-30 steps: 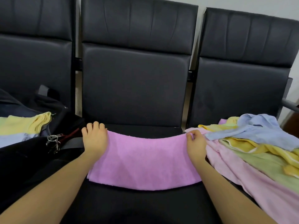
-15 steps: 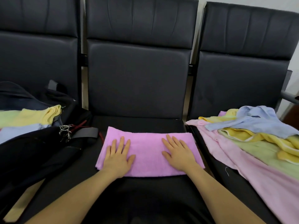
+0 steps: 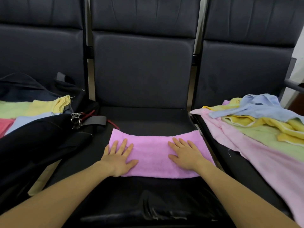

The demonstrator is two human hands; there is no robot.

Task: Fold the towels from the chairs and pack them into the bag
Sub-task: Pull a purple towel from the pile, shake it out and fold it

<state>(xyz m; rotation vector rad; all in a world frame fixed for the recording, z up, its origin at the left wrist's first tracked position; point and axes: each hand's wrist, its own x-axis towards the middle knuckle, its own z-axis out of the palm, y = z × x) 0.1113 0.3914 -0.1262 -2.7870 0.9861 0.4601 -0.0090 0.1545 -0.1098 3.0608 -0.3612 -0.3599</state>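
A folded purple towel lies flat on the middle chair's black seat. My left hand presses its left end with straight, spread fingers. My right hand presses its right end the same way. On the right chair sits a loose pile of towels: pink, green, yellow and light blue. A black bag lies open on the left chair, with folded yellow, green, blue and red towels inside it.
A metal clip and a grey strap of the bag reach onto the middle seat's left edge. Chair backrests rise behind. A metal armrest stands at the far right.
A second ago both hands held the towel's far corners and folded it toward me. Since then they have laid flat on the folded towel and stayed pressing it.
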